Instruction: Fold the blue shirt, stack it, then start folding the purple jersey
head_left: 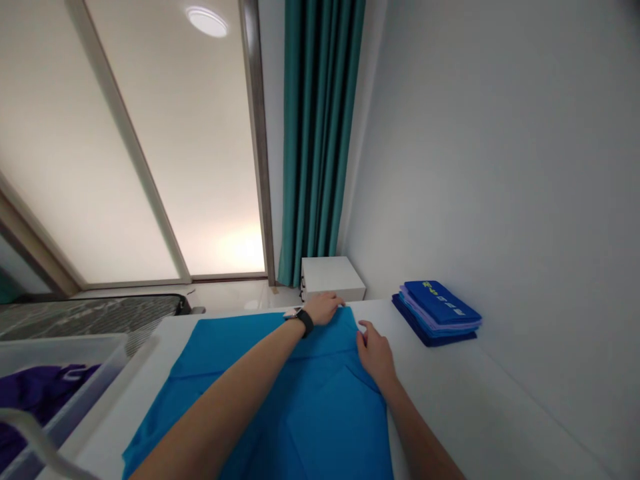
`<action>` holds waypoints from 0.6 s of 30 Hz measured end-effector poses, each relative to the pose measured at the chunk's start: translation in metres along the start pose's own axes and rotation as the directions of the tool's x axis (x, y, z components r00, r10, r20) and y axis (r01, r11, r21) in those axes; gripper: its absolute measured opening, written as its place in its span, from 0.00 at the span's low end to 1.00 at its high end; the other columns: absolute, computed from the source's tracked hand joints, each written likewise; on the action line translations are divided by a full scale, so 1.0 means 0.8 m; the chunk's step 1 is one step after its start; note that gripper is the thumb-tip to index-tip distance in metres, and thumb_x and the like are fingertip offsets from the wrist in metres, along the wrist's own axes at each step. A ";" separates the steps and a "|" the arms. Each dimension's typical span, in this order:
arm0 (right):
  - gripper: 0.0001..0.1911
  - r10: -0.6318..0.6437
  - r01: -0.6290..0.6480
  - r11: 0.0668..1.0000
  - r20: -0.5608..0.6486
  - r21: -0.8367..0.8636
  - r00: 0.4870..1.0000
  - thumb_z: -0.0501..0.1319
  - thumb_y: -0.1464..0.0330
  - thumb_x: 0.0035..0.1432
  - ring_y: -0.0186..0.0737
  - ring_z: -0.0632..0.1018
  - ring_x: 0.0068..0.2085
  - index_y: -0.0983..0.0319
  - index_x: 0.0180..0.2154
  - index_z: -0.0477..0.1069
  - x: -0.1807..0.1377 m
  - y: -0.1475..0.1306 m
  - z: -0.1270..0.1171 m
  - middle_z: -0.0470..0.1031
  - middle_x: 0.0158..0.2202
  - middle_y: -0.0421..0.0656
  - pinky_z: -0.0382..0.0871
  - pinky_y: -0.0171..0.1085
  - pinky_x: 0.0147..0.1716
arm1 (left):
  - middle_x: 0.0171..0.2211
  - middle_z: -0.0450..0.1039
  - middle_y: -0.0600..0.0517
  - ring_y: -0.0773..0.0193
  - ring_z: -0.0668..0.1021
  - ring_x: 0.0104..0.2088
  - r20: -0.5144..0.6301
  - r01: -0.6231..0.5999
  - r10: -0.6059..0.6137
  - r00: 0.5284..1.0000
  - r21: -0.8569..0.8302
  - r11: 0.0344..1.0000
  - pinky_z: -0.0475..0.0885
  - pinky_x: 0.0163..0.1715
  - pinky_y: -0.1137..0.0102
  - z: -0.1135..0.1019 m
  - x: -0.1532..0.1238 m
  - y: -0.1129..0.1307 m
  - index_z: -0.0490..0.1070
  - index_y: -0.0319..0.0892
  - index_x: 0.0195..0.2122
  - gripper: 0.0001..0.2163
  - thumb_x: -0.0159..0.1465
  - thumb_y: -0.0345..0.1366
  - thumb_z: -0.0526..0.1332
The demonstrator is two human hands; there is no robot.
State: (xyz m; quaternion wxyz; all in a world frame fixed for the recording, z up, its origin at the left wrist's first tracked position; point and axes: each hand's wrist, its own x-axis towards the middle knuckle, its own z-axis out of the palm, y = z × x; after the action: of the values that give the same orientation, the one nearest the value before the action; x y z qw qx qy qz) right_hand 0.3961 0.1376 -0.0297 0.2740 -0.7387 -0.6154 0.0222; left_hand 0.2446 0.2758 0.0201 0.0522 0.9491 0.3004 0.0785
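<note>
A bright blue cloth [320, 400], likely a garment, lies spread on the white table [440, 407], with creases and a fold line across its far part. My left hand [324, 308], with a dark-banded watch [304, 321] at the wrist, rests on the cloth's far edge near its far right corner, fingers stretched out. At the cloth's right edge is my right hand [377, 353], its thumb and forefinger a little apart and touching or very near the edge. My left forearm crosses over the cloth and hides part of it.
A stack of folded blue and purple clothes [440, 313] sits on the table by the wall. On the left, a white bin [95, 393] holds purple clothing [40, 393]. A white cabinet [333, 277] and a green curtain [320, 133] are beyond the table.
</note>
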 end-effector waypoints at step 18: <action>0.08 0.037 -0.035 0.994 0.022 -0.103 0.999 0.53 0.72 0.61 0.40 0.78 0.38 0.60 0.41 0.69 -0.004 -0.004 -0.004 0.79 0.33 0.42 0.55 0.36 0.38 | 0.42 0.75 0.48 0.60 0.75 0.44 0.047 -0.133 0.134 0.990 -0.023 0.991 0.68 0.47 0.68 0.028 0.062 -0.005 0.76 0.43 0.40 0.09 0.64 0.30 0.56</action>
State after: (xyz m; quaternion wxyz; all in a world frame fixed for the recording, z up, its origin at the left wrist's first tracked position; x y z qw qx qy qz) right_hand 0.3935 0.1341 -0.0265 0.2279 -0.7625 -0.6055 0.0044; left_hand 0.2862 0.3069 0.0030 0.0633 0.9681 0.2342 0.0619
